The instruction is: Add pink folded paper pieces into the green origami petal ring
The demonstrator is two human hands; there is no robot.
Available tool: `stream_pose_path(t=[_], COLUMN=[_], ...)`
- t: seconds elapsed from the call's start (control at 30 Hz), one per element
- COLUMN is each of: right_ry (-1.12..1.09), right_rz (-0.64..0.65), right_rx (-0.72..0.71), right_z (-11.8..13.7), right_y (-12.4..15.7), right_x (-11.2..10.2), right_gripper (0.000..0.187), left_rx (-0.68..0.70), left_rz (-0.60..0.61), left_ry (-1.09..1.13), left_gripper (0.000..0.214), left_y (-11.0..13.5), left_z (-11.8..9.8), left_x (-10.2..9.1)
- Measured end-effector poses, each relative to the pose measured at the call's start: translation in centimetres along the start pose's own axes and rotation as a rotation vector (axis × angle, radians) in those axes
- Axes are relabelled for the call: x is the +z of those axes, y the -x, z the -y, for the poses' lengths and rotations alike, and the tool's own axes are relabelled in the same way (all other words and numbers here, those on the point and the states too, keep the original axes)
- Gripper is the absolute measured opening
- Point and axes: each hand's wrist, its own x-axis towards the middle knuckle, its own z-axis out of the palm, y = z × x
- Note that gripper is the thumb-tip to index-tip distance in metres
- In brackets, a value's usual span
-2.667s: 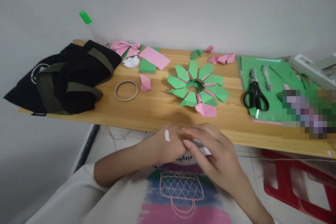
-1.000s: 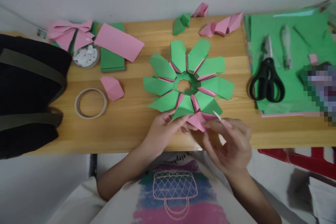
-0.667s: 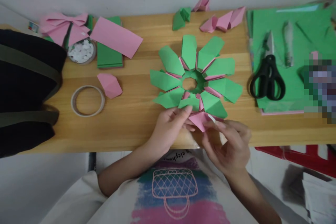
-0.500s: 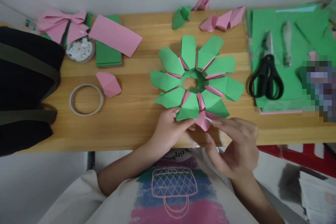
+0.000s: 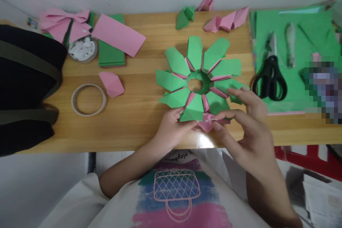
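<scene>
A ring-shaped folded paper flower [image 5: 176,60], green outside with pink inner folds and an open centre, sits by the table's near edge. My left hand [image 5: 173,130] grips its lower left petal, thumb in front and some fingers hidden beneath. Beside that thumb a pink paper flap [image 5: 207,126] shows under the green petals. My right hand [image 5: 248,124] is closed in a pinch of thumb and index finger on a thin white strip [image 5: 211,119], held right at the pink flap. The other fingers of this hand reach over the flower's right petals.
Black scissors [image 5: 271,74] and a cutter [image 5: 290,44] lie on green sheets [image 5: 262,25] at right. A tape roll [image 5: 88,114], a pink folded piece [image 5: 112,85], a dish of white scraps [image 5: 83,50] and a black bag [image 5: 26,74] are at left. Folded pieces [image 5: 227,21] stand behind.
My right hand has moved slightly up and right, with its thumb now closed against the index finger on the white strip. My left hand keeps its grip on the paper flower.
</scene>
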Motion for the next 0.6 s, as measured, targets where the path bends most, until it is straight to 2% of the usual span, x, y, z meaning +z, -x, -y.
stream_pose_path(t=[0.17,0.33,0.6], right_ry=[0.046,0.055,0.050], right_rz=[-0.002,0.026,-0.011], right_rx=[-0.023,-0.014,0.016], right_z=[-0.4,-0.8,-0.8], right_y=[-0.1,0.0,0.3], right_x=[-0.4,-0.9,-1.8], right_gripper=[0.003,0.001,0.005], left_rx=[-0.027,-0.089,-0.187], left_rz=[0.008,0.072,0.161], left_ry=[0.010,0.095,0.118], left_gripper=[0.009,0.004,0.012], left_y=[-0.1,0.0,1.4], left_z=[-0.2,-0.4,-1.8], left_x=[-0.1,-0.2,-0.3])
